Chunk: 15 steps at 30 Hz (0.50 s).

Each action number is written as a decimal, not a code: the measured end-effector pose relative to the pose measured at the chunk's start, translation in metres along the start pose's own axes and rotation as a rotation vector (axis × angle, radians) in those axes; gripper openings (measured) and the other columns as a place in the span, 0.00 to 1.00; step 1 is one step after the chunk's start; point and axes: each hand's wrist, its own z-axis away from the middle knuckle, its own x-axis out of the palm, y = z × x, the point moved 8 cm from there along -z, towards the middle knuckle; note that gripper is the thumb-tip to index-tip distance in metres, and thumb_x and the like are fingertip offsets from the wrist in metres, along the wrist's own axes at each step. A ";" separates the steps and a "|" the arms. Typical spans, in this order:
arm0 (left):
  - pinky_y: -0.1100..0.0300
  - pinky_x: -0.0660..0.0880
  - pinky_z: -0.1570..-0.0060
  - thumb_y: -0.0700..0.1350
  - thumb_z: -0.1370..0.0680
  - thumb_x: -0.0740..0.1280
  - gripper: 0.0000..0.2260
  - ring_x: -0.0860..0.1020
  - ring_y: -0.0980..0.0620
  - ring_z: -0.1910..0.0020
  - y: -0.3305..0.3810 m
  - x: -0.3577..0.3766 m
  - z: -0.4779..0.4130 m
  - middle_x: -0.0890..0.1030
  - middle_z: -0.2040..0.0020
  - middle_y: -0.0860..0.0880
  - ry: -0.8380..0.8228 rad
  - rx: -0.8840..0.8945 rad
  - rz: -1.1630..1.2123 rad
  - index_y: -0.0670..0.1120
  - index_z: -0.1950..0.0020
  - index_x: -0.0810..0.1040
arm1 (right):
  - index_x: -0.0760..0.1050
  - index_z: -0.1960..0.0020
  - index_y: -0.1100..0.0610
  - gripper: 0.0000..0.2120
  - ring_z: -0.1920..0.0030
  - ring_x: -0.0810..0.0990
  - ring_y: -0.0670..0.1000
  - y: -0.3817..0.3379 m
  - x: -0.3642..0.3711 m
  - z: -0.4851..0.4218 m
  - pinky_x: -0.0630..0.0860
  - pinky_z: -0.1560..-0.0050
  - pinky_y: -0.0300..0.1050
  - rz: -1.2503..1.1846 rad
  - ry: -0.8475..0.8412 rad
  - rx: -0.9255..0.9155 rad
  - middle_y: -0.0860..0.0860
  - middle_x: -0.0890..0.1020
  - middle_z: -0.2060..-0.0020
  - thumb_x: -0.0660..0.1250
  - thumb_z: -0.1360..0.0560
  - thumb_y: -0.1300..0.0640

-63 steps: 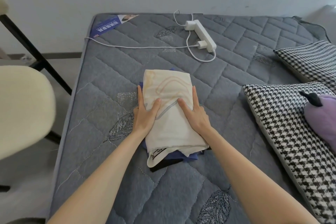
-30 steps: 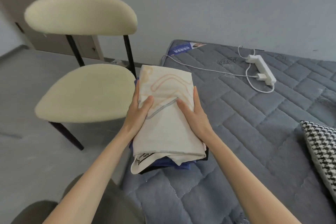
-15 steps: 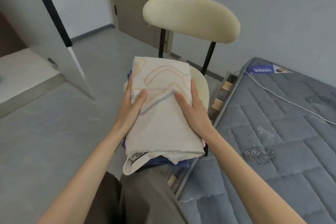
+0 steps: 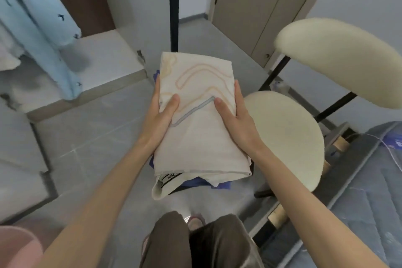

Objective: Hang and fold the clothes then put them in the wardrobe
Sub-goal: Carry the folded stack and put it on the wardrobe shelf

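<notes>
The stack of folded clothes [image 4: 195,148] has been lifted off the bed [image 4: 369,191] and carried past the chair [image 4: 289,137]. It is now held in the air just left of the chair seat, with the open wardrobe [image 4: 102,59] further left. The grip of the left hand [image 4: 159,122] and right hand [image 4: 238,124] is clamped on the stack, thumbs on top. Only the placing inside is judged to remain.

The person is wearing loose brownish-grey trousers [image 4: 208,243] and pinkish slippers [image 4: 195,222], and is going bare-armed down to the left hand [image 4: 159,115] and right hand [image 4: 237,115].
</notes>
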 end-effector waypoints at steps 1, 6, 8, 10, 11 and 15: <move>0.66 0.63 0.32 0.53 0.19 0.60 0.28 0.68 0.65 0.34 0.014 -0.016 -0.001 0.65 0.27 0.61 0.022 -0.009 -0.006 0.60 0.23 0.50 | 0.43 0.26 0.31 0.35 0.30 0.67 0.48 -0.021 0.007 -0.002 0.64 0.31 0.48 -0.004 -0.025 -0.011 0.39 0.64 0.27 0.58 0.26 0.31; 0.72 0.63 0.43 0.55 0.19 0.59 0.29 0.67 0.67 0.37 0.102 -0.087 0.001 0.63 0.29 0.65 0.121 -0.042 -0.031 0.63 0.23 0.47 | 0.42 0.27 0.29 0.34 0.30 0.67 0.50 -0.133 0.023 -0.005 0.63 0.31 0.51 0.005 -0.122 -0.044 0.39 0.65 0.28 0.57 0.26 0.29; 0.76 0.64 0.50 0.57 0.20 0.60 0.29 0.69 0.73 0.44 0.144 -0.114 0.001 0.66 0.37 0.69 0.171 -0.047 -0.038 0.65 0.24 0.48 | 0.42 0.28 0.27 0.34 0.30 0.68 0.50 -0.182 0.022 -0.004 0.64 0.32 0.50 -0.003 -0.153 -0.064 0.38 0.65 0.29 0.57 0.27 0.29; 0.80 0.65 0.57 0.58 0.21 0.60 0.29 0.67 0.78 0.50 0.186 -0.139 0.000 0.67 0.41 0.72 0.216 -0.040 -0.038 0.66 0.24 0.49 | 0.43 0.27 0.29 0.34 0.30 0.67 0.47 -0.234 0.020 -0.004 0.63 0.35 0.46 -0.033 -0.184 -0.120 0.33 0.64 0.33 0.58 0.26 0.30; 0.83 0.64 0.59 0.58 0.21 0.60 0.29 0.66 0.80 0.52 0.208 -0.151 0.000 0.66 0.43 0.74 0.234 -0.026 -0.038 0.66 0.24 0.49 | 0.43 0.26 0.30 0.35 0.31 0.67 0.46 -0.259 0.019 -0.004 0.62 0.37 0.44 -0.047 -0.200 -0.149 0.31 0.64 0.36 0.58 0.26 0.30; 0.77 0.62 0.50 0.59 0.21 0.61 0.29 0.67 0.67 0.38 0.292 -0.194 -0.006 0.64 0.32 0.68 0.270 0.057 -0.014 0.66 0.25 0.50 | 0.45 0.25 0.31 0.35 0.31 0.66 0.45 -0.355 0.016 -0.008 0.63 0.36 0.45 -0.090 -0.246 -0.263 0.32 0.64 0.37 0.60 0.26 0.32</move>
